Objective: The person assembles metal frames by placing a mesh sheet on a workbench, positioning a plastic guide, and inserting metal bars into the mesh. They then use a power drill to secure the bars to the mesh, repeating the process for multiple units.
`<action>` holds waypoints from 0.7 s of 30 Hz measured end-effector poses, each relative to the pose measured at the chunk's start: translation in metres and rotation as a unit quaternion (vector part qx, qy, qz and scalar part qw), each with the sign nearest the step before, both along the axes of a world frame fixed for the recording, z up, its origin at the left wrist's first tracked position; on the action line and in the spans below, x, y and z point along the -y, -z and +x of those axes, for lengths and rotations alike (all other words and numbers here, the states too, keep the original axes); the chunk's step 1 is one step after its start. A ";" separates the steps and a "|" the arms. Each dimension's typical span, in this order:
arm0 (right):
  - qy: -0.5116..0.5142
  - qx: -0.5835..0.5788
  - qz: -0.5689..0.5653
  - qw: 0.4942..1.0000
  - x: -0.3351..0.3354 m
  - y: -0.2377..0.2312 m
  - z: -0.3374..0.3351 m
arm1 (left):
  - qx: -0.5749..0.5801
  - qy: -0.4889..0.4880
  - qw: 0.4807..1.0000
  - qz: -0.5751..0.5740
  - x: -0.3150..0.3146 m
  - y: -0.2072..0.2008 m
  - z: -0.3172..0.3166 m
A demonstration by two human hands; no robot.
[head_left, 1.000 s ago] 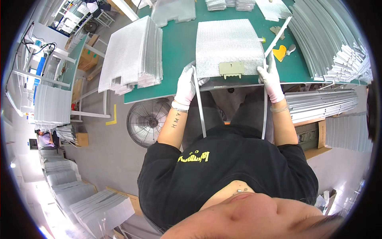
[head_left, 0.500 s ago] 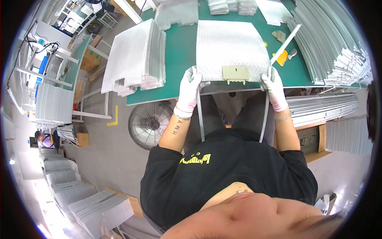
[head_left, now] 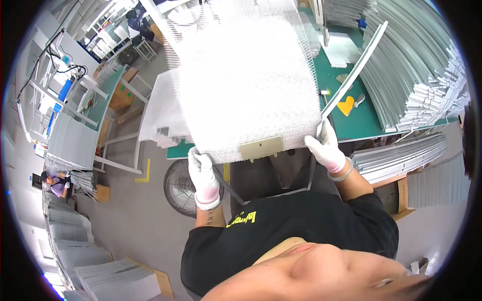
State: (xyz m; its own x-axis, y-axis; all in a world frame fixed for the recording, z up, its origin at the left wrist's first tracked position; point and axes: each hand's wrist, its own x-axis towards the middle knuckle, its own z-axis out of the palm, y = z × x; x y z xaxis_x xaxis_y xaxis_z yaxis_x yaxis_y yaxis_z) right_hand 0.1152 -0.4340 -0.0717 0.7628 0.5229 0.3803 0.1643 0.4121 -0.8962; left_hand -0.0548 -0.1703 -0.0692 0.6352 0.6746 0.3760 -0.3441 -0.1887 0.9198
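Note:
A white mesh sheet point(head_left: 251, 75) is lifted off the table and tilted up. A beige plastic piece point(head_left: 261, 148) sits at the middle of its near edge. My gloved left hand point(head_left: 203, 175) closes on the sheet's near left corner, and my gloved right hand point(head_left: 326, 148) grips the near right corner. Thin metal frame strips run at both hands. One strip point(head_left: 354, 70) slants up and away to the right from my right hand. A lower part of the frame point(head_left: 228, 185) hangs between my hands and my body. The fingers' undersides are hidden.
On the green table point(head_left: 374, 118) lie a yellow-orange tool point(head_left: 345, 106) and a grey-handled tool point(head_left: 359, 100). Long metal strips point(head_left: 401, 70) are stacked at the right. Another mesh stack point(head_left: 163, 110) is partly hidden at left. A floor fan point(head_left: 181, 188) stands below the table.
The mesh sheet and its frame have risen off the table toward me and tilted up. My left hand moved left and nearer; my right hand came nearer. My view turned slightly.

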 end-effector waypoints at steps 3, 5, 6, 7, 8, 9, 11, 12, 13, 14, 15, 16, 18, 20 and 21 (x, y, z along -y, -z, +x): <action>0.032 0.093 0.041 0.994 -0.013 -0.040 0.009 | 0.121 0.006 0.992 -0.025 0.000 -0.019 0.018; 0.085 0.135 0.031 0.987 -0.015 -0.066 0.027 | 0.154 0.073 0.985 -0.020 -0.011 -0.042 0.032; 0.126 0.140 0.012 0.982 -0.016 -0.076 0.040 | 0.169 0.074 0.983 -0.003 -0.016 -0.052 0.050; 0.152 0.135 0.000 0.979 -0.020 -0.079 0.053 | 0.143 0.082 0.986 0.012 -0.024 -0.061 0.065; 0.202 0.128 -0.016 0.971 -0.021 -0.079 0.068 | 0.119 0.096 0.988 0.024 -0.031 -0.067 0.083; 0.187 0.119 0.025 0.975 -0.023 -0.081 0.078 | 0.116 0.092 0.988 0.043 -0.035 -0.068 0.098; 0.191 0.128 0.054 0.972 -0.019 -0.083 0.092 | 0.112 0.086 0.987 0.080 -0.040 -0.075 0.127; 0.203 0.130 0.060 0.969 -0.021 -0.082 0.091 | 0.149 0.086 0.985 0.034 -0.028 -0.076 0.140; 0.218 0.129 0.066 0.965 -0.021 -0.080 0.086 | 0.132 0.084 0.988 0.011 -0.022 -0.073 0.150; 0.232 0.129 0.073 0.961 -0.021 -0.079 0.085 | 0.131 0.060 0.989 0.037 -0.017 -0.071 0.153; 0.238 0.139 0.094 0.957 -0.021 -0.061 0.096 | 0.131 0.044 0.989 0.048 -0.008 -0.068 0.155; 0.254 0.146 0.084 0.952 -0.019 -0.058 0.098 | 0.128 0.027 0.990 0.058 0.001 -0.069 0.154; 0.274 0.156 0.074 0.946 -0.019 -0.056 0.100 | 0.120 0.093 0.988 0.026 0.000 -0.074 0.151; 0.282 0.155 0.070 0.944 -0.024 -0.061 0.093 | 0.119 0.140 0.983 -0.021 -0.007 -0.079 0.154; 0.283 0.152 0.031 0.947 -0.017 -0.056 0.098 | 0.108 0.170 0.979 -0.016 -0.015 -0.074 0.154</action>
